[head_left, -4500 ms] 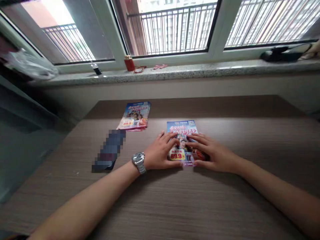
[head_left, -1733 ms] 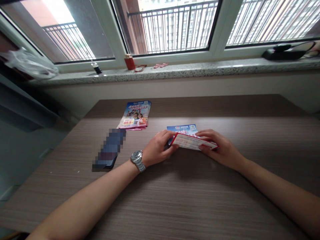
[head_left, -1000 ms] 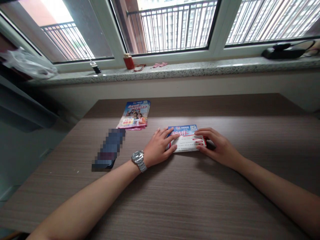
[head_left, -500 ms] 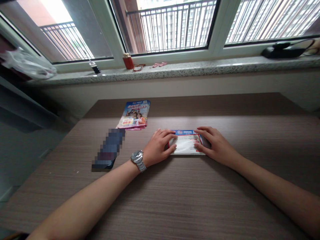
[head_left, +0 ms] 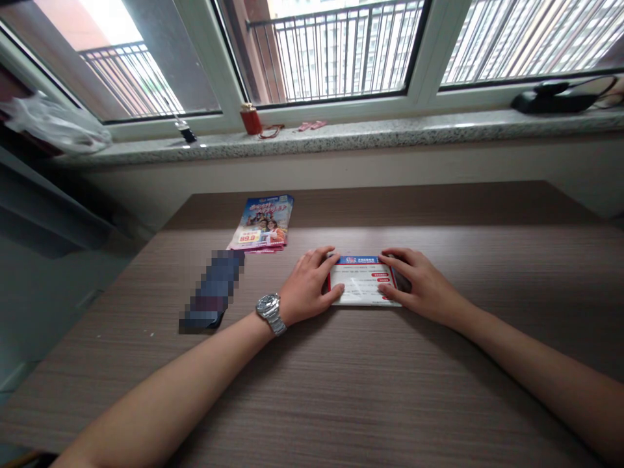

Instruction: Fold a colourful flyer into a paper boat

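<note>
A folded leaflet, white with a blue band along its top and red edges, lies on the brown table. My left hand, with a silver watch at the wrist, has its thumb and fingertips on the leaflet's left edge. At the opposite edge, the thumb and fingers of my right hand rest on the paper. Both hands grip the leaflet between them. To the left and further back is a stack of colourful leaflets.
A dark, pixelated flat object lies left of my left wrist. Behind the table, the stone windowsill bears a red container, a plastic bag and a black device.
The leaflet's near edge has shifted slightly toward me and its printed face shows more plainly. The fingers of my left hand have moved up a little along its edge.
</note>
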Demonstrator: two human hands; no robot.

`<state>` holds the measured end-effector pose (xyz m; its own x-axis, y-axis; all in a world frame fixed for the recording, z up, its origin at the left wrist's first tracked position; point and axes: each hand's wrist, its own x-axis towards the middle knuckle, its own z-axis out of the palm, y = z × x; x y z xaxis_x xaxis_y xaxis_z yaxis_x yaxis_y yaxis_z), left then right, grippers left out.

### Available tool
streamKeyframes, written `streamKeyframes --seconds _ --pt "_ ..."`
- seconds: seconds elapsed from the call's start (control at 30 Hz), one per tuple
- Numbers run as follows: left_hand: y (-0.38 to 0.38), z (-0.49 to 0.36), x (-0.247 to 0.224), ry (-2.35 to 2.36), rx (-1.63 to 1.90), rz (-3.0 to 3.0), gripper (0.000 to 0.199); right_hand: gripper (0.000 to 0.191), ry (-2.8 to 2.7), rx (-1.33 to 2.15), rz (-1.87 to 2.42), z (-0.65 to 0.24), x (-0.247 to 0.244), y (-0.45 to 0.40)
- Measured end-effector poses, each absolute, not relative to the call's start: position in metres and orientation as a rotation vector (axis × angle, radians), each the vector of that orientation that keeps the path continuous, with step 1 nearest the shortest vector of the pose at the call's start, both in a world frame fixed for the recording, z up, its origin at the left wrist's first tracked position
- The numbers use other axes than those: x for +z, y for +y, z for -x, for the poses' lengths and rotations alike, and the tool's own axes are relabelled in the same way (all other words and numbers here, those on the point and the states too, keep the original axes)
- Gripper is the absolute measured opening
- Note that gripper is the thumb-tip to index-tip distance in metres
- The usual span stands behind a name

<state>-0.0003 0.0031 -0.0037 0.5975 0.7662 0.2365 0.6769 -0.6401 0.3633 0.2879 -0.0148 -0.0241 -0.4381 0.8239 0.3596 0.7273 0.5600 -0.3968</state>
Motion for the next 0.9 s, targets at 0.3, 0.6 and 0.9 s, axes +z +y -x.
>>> streamKeyframes --seconds 0.3,0.6,0.9 --pt "0.0028 0.0014 -0.0027 1.184 0.541 -2.603 0.050 0.040 -2.231 0.296 1.261 -0.2862 -0.0208 -0.0156" --pt "0.0020 0.0005 -0.0012 1.176 0.560 -2.591 0.044 0.030 -2.188 0.325 1.260 -0.2851 -0.0192 -0.0157" --pt "0.0045 0.0005 -0.0022 1.194 0.610 -2.532 0.036 0.026 -2.196 0.338 1.279 -0.2849 -0.0182 -0.0155"
